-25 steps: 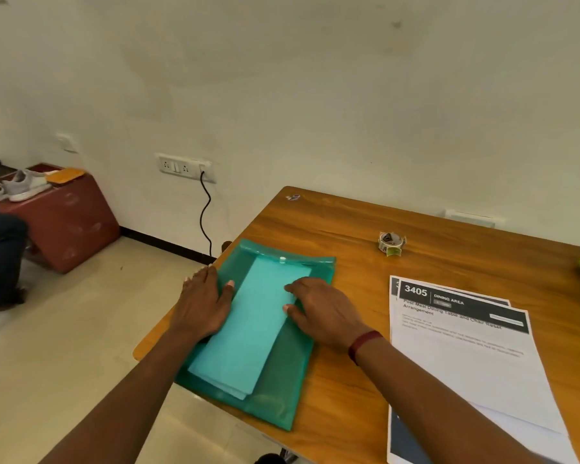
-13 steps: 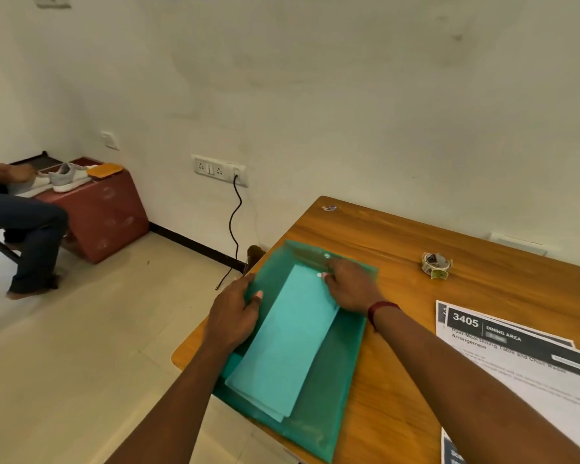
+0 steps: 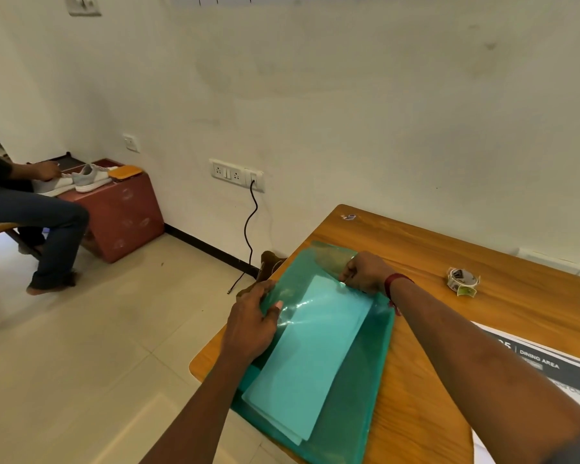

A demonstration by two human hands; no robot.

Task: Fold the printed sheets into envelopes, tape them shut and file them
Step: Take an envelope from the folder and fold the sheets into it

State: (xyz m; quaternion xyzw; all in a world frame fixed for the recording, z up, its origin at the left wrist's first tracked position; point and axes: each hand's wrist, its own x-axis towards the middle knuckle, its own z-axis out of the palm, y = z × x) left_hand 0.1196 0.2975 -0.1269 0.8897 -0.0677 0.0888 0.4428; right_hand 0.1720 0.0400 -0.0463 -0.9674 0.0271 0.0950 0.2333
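The plastic folder (image 3: pixel 365 380) at lower middle is translucent green, smooth and glossy, streaked with white glare. The folded paper (image 3: pixel 308 363) inside it looks matt. The table (image 3: pixel 482 259) is wood-grained with a soft sheen. The tape roll (image 3: pixel 461 281) at right is clear and shiny.

Soft, even light is filling the room; glare is streaking across the folder (image 3: pixel 362 356), and wide-angle edges are bending.
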